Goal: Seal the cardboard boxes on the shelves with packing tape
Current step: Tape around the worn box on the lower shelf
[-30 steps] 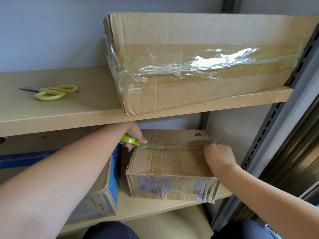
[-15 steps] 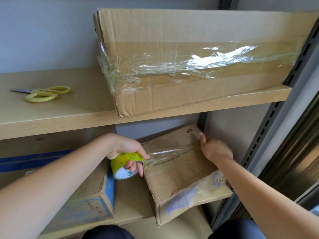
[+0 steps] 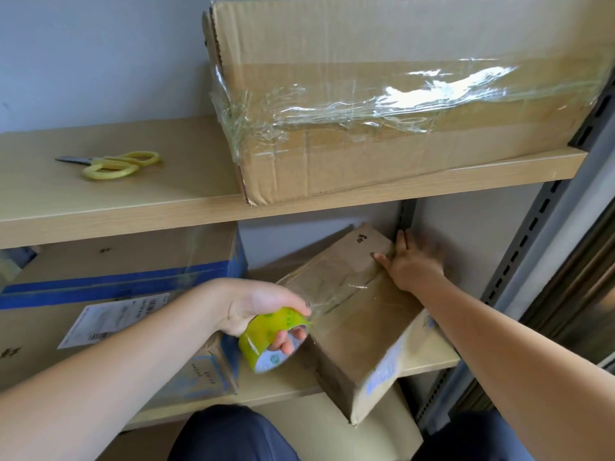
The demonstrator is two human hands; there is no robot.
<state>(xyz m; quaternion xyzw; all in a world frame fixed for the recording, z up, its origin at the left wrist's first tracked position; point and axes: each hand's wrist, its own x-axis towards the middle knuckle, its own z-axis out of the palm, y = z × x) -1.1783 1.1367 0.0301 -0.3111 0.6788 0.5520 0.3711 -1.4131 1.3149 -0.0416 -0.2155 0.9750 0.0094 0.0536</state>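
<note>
Turned further, small box [image 3: 359, 327]; left hand [image 3: 256, 307] grips tape roll [image 3: 269, 341], right hand [image 3: 411, 264] flat on it, writing unreadable

Little can be read. The small box [image 3: 352, 314] bears two handwritten black characters at its one o'clock corner, too small to make out. The white label [image 3: 113, 317] on the blue-taped box [image 3: 100, 294], at nine o'clock from it, carries a barcode and illegible fine print.

Scissors [image 3: 109, 164] left of big box [image 3: 399, 104] on upper shelf [image 3: 166, 211]; small box [image 3: 359, 321] below
</note>
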